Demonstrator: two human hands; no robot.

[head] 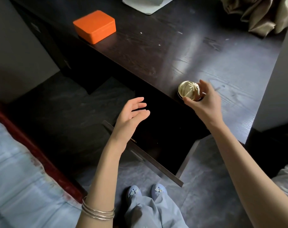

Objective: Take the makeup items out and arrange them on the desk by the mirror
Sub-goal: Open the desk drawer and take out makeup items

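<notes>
Round gold compact at the near edge of the dark wooden desk, toward the right. Lid shiny and mirror-like, stamped with a pale starburst mark and a line of small lettering along its near rim; darker band round the side below the lid. Hard to tell whether resting on the wood or held just above it.

Right hand curled round the compact from the right, fingers hooked over the far rim, thumb pressed to the near rim, so clamped on the compact.

Left hand hovering over the open drawer below the desk edge, palm turned right, fingers spread slightly and relaxed, holding nothing. Thin silver bangles stacked on the left forearm.

Drawer interior dark, contents not visible; drawer front pulled out toward the near side.

Orange box with rounded corners far left on the desk, lid closed, well apart from the compact. Pale grey cloth at the far edge, bronze satin fabric bunched at the far right corner.

Pale blue bedding near left, edged by a dark red frame. Blue slippers and light trousers at the bottom.
</notes>
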